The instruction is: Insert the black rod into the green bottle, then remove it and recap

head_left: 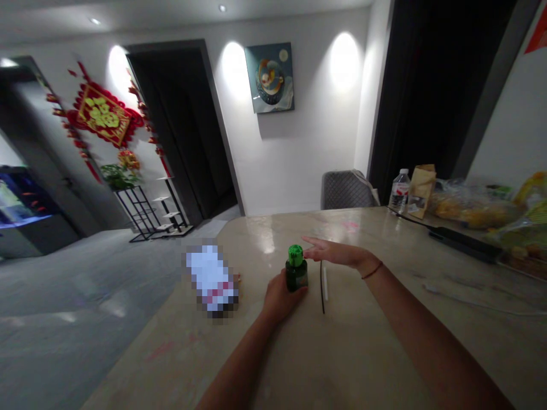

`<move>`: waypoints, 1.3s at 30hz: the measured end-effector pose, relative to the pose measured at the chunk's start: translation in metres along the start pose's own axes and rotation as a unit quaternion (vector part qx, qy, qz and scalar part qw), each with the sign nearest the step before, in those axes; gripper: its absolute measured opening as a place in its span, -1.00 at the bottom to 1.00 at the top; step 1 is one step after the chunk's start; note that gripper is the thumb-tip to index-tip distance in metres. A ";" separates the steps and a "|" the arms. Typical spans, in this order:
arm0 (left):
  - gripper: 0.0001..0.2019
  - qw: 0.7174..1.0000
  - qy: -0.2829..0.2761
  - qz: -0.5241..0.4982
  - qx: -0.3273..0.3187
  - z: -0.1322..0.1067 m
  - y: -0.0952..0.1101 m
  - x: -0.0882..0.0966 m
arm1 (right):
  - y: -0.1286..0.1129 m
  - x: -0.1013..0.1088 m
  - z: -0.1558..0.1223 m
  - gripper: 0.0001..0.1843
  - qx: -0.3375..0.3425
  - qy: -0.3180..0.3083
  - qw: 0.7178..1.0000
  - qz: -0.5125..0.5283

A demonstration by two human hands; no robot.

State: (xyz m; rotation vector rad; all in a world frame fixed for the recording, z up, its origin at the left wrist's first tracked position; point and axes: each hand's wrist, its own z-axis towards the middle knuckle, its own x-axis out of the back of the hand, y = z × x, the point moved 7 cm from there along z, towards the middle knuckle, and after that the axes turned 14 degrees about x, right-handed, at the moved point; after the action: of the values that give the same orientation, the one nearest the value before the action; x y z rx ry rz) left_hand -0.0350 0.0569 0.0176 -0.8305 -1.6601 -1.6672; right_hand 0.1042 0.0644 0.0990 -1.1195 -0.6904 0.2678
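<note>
A small dark green bottle (297,277) with a bright green cap (295,255) stands upright on the table (363,341). My left hand (280,297) is wrapped round the bottle's lower part from the left. Beside the cap, on its right, is my right hand (335,252), with its fingers stretched out and apart; whether a fingertip touches the cap I cannot tell. Just right of the bottle, a thin black stick (322,290) and a shorter white stick (325,283) lie side by side on the tabletop.
A blurred-out phone-like object (212,280) is at the table's left edge. Toward the back right are a water bottle (400,191), a paper bag (421,191), plastic bags of food (474,205) and a long black object (464,244). A grey chair (347,189) stands behind the table.
</note>
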 end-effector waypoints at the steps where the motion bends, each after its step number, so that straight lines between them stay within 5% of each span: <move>1: -0.51 1.000 0.006 -0.003 -0.013 0.000 0.001 0.000 | 0.000 0.002 0.000 -0.18 -0.003 0.004 1.000 -0.002; 8: -0.52 0.998 0.033 0.019 -0.050 0.001 -0.001 -0.002 | 0.001 0.011 0.005 -0.21 -0.047 0.118 0.992 -0.024; 29: -0.52 0.999 0.023 -0.003 -0.040 0.002 -0.002 -0.002 | 0.013 0.008 0.008 -0.36 -0.072 0.103 0.990 -0.071; 39: -0.52 0.999 0.021 -0.007 -0.033 0.003 -0.002 -0.002 | 0.009 -0.008 0.015 -0.39 0.080 0.045 0.992 -0.087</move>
State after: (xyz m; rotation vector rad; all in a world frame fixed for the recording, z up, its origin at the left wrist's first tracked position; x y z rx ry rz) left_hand -0.0353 0.0602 0.0149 -0.8105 -1.5933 -1.7446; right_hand 0.0896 0.0747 0.0919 -0.9066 -0.6686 0.1214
